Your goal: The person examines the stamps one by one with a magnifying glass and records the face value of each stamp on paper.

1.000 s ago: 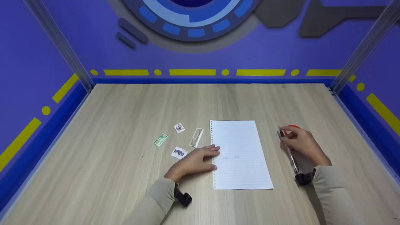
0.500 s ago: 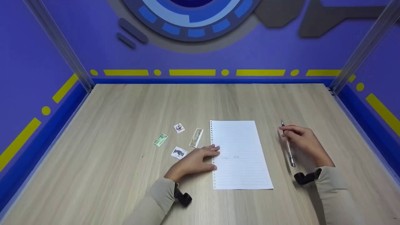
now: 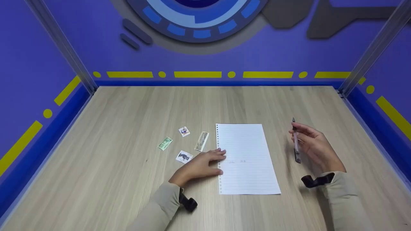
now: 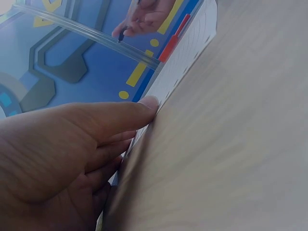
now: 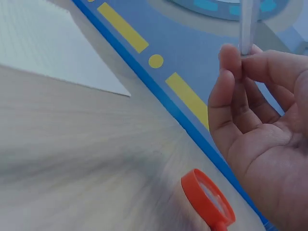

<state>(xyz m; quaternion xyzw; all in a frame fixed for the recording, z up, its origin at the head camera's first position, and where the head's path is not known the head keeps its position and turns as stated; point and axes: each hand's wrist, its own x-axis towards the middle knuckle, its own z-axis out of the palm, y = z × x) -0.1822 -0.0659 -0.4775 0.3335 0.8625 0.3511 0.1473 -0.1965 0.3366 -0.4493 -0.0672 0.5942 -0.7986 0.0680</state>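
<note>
A sheet of lined paper (image 3: 247,141) with punched holes down its left side lies on the table, with faint writing near its middle. My left hand (image 3: 202,165) rests at that left edge, fingertips and thumb on the paper, fingers fairly straight. Beyond the sheet's right side, my right hand (image 3: 313,144) pinches a clear-barrelled pen (image 3: 296,144) between thumb and fingers, its dark tip pointing away from me. The right wrist view shows part of the pen barrel (image 5: 247,29) above the fingertips. Below that hand lies a red-rimmed magnifying glass (image 5: 195,192), hidden in the head view.
Several small stamps lie left of the paper, among them a green stamp (image 3: 165,143), a long brownish stamp (image 3: 201,141) and a stamp with a dark figure (image 3: 184,156). Blue-purple panels (image 3: 205,61) border the wooden table (image 3: 106,144) at the back and sides.
My right hand has raised the pen from near the table, turning palm more into view and tilting the pen more upright. The magnifying glass has become hidden behind it. My left hand stays put.
</note>
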